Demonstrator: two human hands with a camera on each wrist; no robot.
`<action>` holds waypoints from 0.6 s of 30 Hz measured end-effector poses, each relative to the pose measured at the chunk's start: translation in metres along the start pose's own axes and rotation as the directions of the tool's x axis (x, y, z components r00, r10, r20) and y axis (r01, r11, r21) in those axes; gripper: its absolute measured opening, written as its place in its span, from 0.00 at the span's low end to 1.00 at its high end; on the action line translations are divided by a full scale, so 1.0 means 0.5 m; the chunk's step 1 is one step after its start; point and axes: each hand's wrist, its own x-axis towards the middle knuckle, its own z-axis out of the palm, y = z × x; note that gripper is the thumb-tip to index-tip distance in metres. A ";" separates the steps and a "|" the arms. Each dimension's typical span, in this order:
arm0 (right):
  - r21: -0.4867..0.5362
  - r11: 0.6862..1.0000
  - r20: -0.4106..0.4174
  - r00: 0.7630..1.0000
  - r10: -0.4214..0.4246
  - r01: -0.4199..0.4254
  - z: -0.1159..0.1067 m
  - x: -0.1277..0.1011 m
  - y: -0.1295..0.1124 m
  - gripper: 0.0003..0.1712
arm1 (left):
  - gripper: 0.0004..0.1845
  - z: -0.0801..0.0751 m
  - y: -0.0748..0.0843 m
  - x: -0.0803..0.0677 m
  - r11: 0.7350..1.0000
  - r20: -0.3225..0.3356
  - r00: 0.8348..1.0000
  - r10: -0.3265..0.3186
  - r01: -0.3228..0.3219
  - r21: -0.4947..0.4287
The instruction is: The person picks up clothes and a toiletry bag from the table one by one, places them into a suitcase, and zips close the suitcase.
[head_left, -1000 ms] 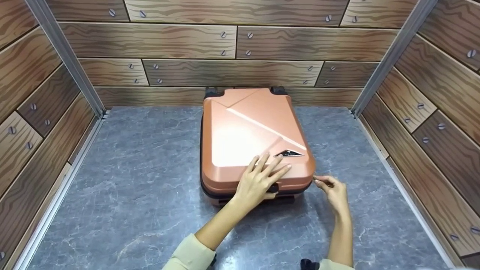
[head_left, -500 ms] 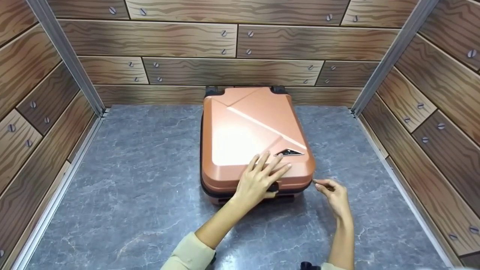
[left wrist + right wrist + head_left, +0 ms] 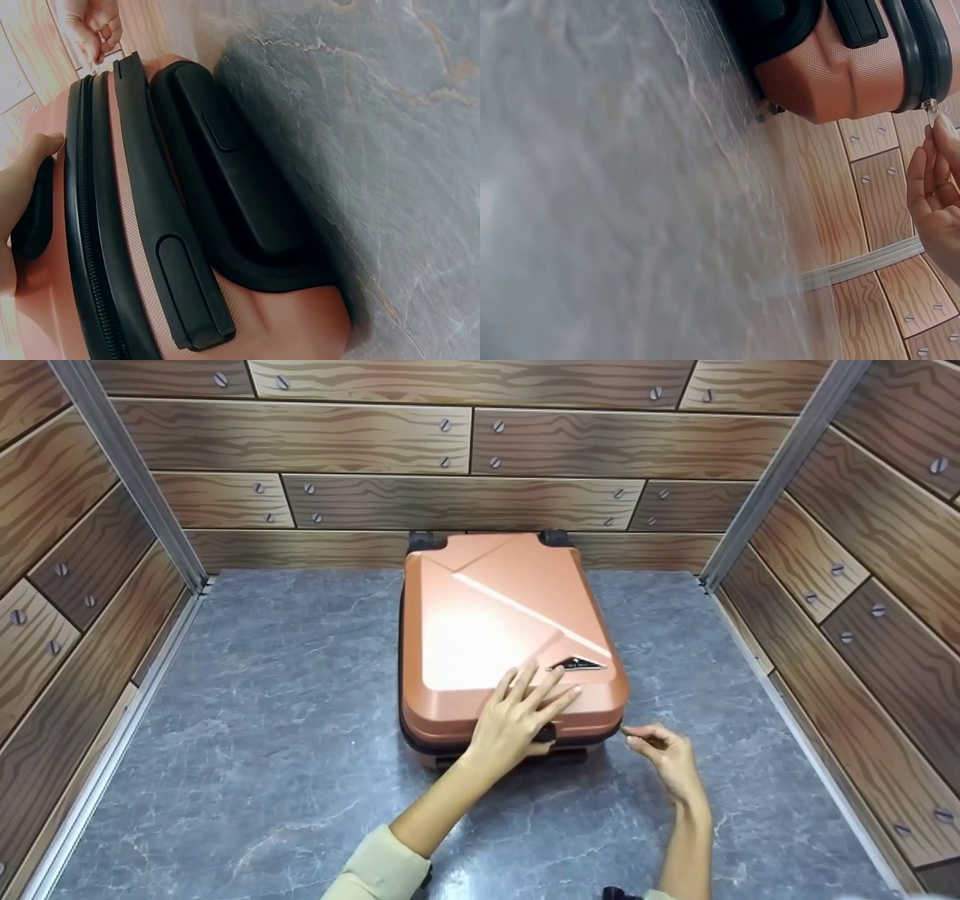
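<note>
A copper hard-shell suitcase (image 3: 487, 615) lies flat on the grey marble surface (image 3: 285, 697), its wheels toward the back wall. My left hand (image 3: 517, 720) rests on the near part of the lid with fingers straight, and its thumb (image 3: 22, 180) lies against a black piece on the suitcase's edge. At the near right corner my right hand (image 3: 669, 756) pinches the small metal zipper pull (image 3: 931, 109) between fingertips and thumb. The black zipper track (image 3: 90, 247) and the black top handle (image 3: 225, 172) fill the left wrist view.
Wood-pattern walls (image 3: 450, 442) with metal corner posts (image 3: 120, 472) enclose the surface on three sides. The suitcase stands close to the back wall, with bare marble to its left and to its right (image 3: 712, 660).
My right hand has slid the zipper pull a little nearer round the right corner. The left hand stays put on the lid.
</note>
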 end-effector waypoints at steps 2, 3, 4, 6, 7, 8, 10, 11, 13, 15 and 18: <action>-0.023 1.000 0.012 1.000 0.006 -0.006 -0.003 -0.003 -0.001 0.07 | 0.53 0.000 0.001 0.000 1.000 -0.002 1.000 0.002 -0.002 0.004; -0.036 0.999 0.017 1.000 0.014 -0.013 -0.004 -0.004 -0.001 0.07 | 0.53 0.000 0.001 0.000 1.000 -0.004 1.000 0.004 -0.004 0.005; -0.049 0.999 0.022 0.999 0.024 -0.023 -0.005 -0.005 -0.003 0.08 | 0.53 0.001 0.002 0.000 1.000 -0.005 1.000 0.005 -0.005 0.007; -0.067 0.996 0.030 0.998 0.057 -0.054 -0.008 -0.008 -0.005 0.08 | 0.53 0.002 0.003 0.000 1.000 -0.008 1.000 0.009 -0.009 0.007; -0.070 0.995 0.036 0.997 0.072 -0.070 -0.009 -0.009 -0.007 0.08 | 0.53 0.003 0.003 0.000 1.000 -0.010 1.000 0.011 -0.010 0.008; -0.072 0.994 0.045 0.995 0.085 -0.082 -0.010 -0.010 -0.008 0.08 | 0.53 0.004 0.004 0.000 1.000 -0.013 1.000 0.012 -0.012 0.007; -0.074 0.991 0.065 0.991 0.114 -0.109 -0.011 -0.012 -0.010 0.09 | 0.53 0.005 0.004 0.000 1.000 -0.017 1.000 0.014 -0.014 0.007; -0.074 0.990 0.078 0.989 0.124 -0.118 -0.011 -0.012 -0.011 0.09 | 0.53 0.006 0.004 0.000 1.000 -0.019 1.000 0.015 -0.015 0.006; -0.070 0.989 0.098 0.986 0.136 -0.130 -0.010 -0.013 -0.012 0.09 | 0.53 0.007 0.004 0.000 1.000 -0.023 1.000 0.016 -0.016 0.007; -0.065 0.989 0.118 0.983 0.141 -0.134 -0.008 -0.012 -0.012 0.09 | 0.52 0.007 0.003 0.000 1.000 -0.022 1.000 0.014 -0.014 0.011; -0.056 0.990 0.137 0.981 0.140 -0.133 -0.006 -0.011 -0.011 0.09 | 0.51 0.005 0.001 -0.001 1.000 -0.015 1.000 0.009 -0.009 0.021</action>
